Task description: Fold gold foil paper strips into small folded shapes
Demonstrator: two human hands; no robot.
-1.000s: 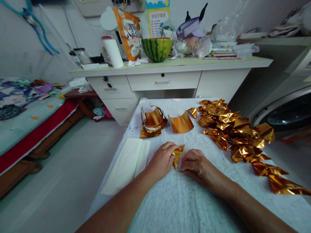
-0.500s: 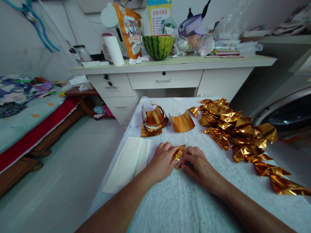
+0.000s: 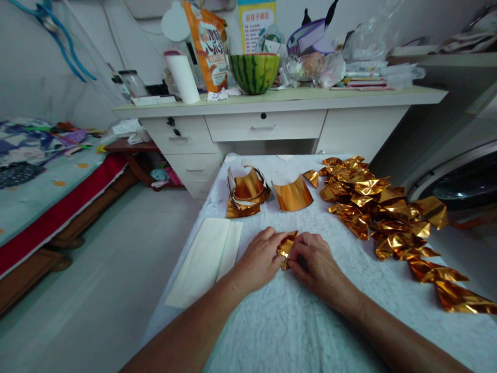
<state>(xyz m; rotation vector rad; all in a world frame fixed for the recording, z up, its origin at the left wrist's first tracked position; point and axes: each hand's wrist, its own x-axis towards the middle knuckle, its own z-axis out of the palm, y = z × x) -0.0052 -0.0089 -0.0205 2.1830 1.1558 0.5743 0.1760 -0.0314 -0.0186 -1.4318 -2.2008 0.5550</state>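
Observation:
Between my hands, on the cloth-covered table (image 3: pixel 267 331), is a small piece of gold foil paper (image 3: pixel 286 245), partly folded. My left hand (image 3: pixel 261 259) grips its left side with thumb and fingers. The fingers of my right hand (image 3: pixel 315 263) pinch its right edge. Beyond them stands a curled stack of gold sheets (image 3: pixel 248 187), with a single curved gold sheet (image 3: pixel 293 196) to its right. Many folded gold pieces (image 3: pixel 370 186) lie heaped along the table's right side. White paper sheets (image 3: pixel 202 261) lie flat left of my left hand.
A white desk (image 3: pixel 267 124) stands behind the table, bearing a cut watermelon (image 3: pixel 254 72), an orange bag (image 3: pixel 209 52) and a paper roll (image 3: pixel 182 77). To the left is a bed (image 3: pixel 58 191); a washing machine (image 3: pixel 466 171) is at the right.
The right side of the foil piece has been folded inward, so it looks narrower. My hands have barely moved. The view has shifted slightly.

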